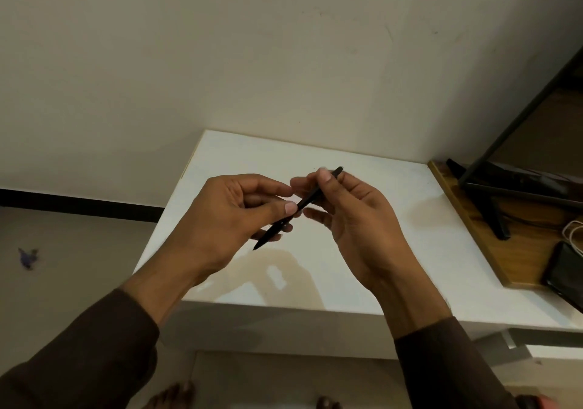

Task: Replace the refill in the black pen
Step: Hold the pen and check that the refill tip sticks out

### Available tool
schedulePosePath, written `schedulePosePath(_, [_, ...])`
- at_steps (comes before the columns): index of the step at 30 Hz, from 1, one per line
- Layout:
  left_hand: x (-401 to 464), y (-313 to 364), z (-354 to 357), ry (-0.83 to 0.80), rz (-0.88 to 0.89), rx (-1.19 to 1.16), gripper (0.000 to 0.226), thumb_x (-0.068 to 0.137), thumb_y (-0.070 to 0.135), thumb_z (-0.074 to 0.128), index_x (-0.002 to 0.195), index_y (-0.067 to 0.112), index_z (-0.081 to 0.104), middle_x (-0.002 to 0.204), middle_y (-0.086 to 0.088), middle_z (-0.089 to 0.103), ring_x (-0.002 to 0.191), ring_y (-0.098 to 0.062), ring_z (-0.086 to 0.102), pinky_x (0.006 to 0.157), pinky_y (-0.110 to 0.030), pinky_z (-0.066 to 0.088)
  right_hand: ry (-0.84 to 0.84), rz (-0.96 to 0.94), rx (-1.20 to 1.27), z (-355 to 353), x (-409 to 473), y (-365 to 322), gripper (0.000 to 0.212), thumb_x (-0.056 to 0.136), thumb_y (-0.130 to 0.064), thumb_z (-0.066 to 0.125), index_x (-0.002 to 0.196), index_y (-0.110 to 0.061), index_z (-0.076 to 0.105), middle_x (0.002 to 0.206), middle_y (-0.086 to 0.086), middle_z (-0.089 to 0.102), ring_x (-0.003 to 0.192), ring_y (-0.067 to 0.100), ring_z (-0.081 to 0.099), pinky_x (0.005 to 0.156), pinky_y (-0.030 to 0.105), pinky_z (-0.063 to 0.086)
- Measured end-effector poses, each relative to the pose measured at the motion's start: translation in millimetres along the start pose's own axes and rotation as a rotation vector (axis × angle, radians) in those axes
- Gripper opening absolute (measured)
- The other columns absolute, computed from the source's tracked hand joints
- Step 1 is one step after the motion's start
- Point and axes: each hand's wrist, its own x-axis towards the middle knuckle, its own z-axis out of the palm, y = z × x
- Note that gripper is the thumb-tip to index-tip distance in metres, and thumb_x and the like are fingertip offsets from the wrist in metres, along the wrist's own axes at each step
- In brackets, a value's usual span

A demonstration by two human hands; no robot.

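Observation:
A slim black pen [307, 199] is held slanted in the air above the white table [362, 269], its tip pointing down-left and its rear end up-right. My left hand [227, 219] pinches the lower half near the tip between thumb and fingers. My right hand [353, 216] grips the upper half, thumb laid across the barrel near its top end. The pen looks whole; no separate refill shows anywhere in view.
A wooden board [492, 244] lies at the table's right edge with a black stand [492, 206], a dark phone [564, 273] and a white cable [572, 232]. A pale wall rises behind. The floor lies to the left, with my bare feet [176, 396] below the table.

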Motion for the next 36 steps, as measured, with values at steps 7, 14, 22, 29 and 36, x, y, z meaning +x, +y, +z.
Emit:
schedulePosePath(7, [1.4, -11.3, -7.5, 0.169, 0.003, 0.021, 0.019, 0.092, 0.036, 0.071, 0.094, 0.021, 0.082, 0.09, -0.004, 0.083, 0.08, -0.024, 0.08, 0.072, -0.039, 0.068, 0.17, -0.014, 0.45, 1.0, 4.8, -11.0, 0.033, 0.107, -0.042, 0.048, 0.089, -0.015, 0.057, 0.061, -0.001, 0.047, 0.057, 0.018, 0.063, 0.056, 0.034, 0.055])
schedulePosePath(14, [0.4, -16.6, -1.6, 0.175, 0.001, 0.048, 0.016, 0.096, 0.027, 0.07, 0.091, 0.018, 0.082, 0.087, -0.005, 0.083, 0.076, -0.026, 0.079, 0.072, -0.043, 0.067, 0.124, 0.041, 0.821, -6.6, 6.1, -12.5, 0.051, 0.1, -0.054, 0.039, 0.076, -0.011, 0.051, 0.063, 0.0, 0.029, 0.05, 0.014, 0.023, 0.049, 0.029, 0.025])
schedulePosePath(22, [-0.2, -20.4, -0.6, 0.154, -0.036, 0.0, 0.016, 0.097, 0.019, 0.068, 0.096, 0.012, 0.082, 0.088, -0.011, 0.082, 0.077, -0.03, 0.078, 0.074, -0.048, 0.067, 0.163, 0.026, 0.847, -4.1, 5.6, -12.1, 0.045, 0.096, -0.048, 0.034, 0.064, -0.016, 0.036, 0.059, -0.001, 0.023, 0.047, 0.015, 0.018, 0.049, 0.03, 0.02])
schedulePosePath(29, [0.9, -22.1, 5.3, 0.164, -0.107, -0.183, 0.026, 0.099, 0.029, 0.065, 0.094, 0.01, 0.082, 0.095, -0.016, 0.081, 0.085, -0.034, 0.077, 0.076, -0.045, 0.066, 0.201, -0.012, 0.842, -1.3, 4.2, -12.7, 0.041, 0.093, -0.044, 0.033, 0.061, -0.018, 0.031, 0.055, -0.002, 0.02, 0.046, 0.015, 0.012, 0.047, 0.029, 0.017])
schedulePosePath(36, [-0.9, -18.3, 6.4, 0.065, -0.302, -0.803, 0.068, 0.091, 0.059, 0.058, 0.118, -0.001, 0.075, 0.125, -0.026, 0.073, 0.115, -0.041, 0.072, 0.094, -0.058, 0.059, 0.216, -0.048, 0.819, 0.4, 2.8, -16.3, 0.04, 0.092, -0.04, 0.031, 0.059, -0.018, 0.027, 0.053, -0.002, 0.018, 0.044, 0.015, 0.011, 0.044, 0.027, 0.015])
